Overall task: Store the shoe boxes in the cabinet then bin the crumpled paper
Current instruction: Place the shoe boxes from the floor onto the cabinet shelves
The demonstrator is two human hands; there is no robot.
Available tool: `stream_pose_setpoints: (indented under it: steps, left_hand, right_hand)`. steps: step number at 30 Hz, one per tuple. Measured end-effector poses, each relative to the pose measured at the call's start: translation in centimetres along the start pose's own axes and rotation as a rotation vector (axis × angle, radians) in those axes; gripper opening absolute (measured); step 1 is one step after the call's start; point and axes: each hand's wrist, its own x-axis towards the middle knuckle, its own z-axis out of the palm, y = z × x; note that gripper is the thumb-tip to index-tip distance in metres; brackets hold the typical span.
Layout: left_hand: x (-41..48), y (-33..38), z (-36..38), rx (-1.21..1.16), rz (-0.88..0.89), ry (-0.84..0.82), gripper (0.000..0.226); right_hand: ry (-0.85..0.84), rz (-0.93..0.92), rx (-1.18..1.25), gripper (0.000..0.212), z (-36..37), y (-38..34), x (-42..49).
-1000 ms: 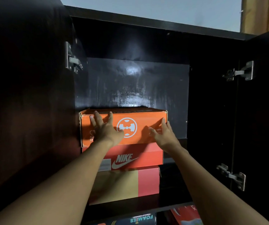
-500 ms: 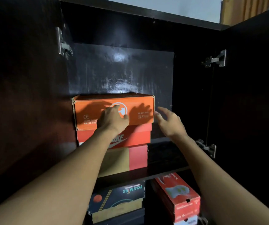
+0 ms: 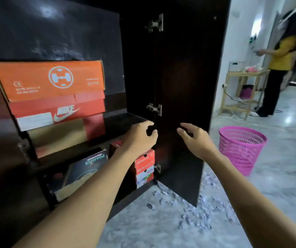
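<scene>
Head view: left hand [image 3: 138, 136] and right hand [image 3: 194, 139] outstretched, loosely curled.

On the shelf [image 3: 125, 119] — a stack of boxes [image 3: 54, 104]. Crumpled paper [image 3: 193, 217] and a pink basket [image 3: 242, 149] sit on the floor [image 3: 143, 228].

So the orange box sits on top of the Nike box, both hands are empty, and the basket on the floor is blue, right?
Not quite. The head view shows the basket on the floor is pink, not blue. The rest holds: the orange box sits on top of the Nike box, and the left hand and right hand are both empty.
</scene>
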Motion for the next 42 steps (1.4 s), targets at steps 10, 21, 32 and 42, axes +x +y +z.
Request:
stream_pose_setpoints:
  steps: [10,21,32,42]
  left_hand:
    - [-4.1,7.6,15.9,-0.152,0.086,-0.341,0.036]
    - [-14.6,15.2,33.3,-0.330,0.231,-0.636,0.036]
    - [-31.1,21.5,45.0,-0.520,0.171,-1.076,0.042]
    - [-40.5,21.9,55.4,-0.499,0.025,-1.196,0.063]
  right_hand:
    - [0.077,0.302,-0.095,0.046,-5.7,15.3,-11.8]
    - [0.226,0.553,-0.261,0.049,-8.5,27.8,-25.9]
    - [0.453,0.984,-0.311,0.047,-10.5,34.8,-45.9]
    - [0.695,1.423,-0.094,0.073,-9.9,43.9,-56.4]
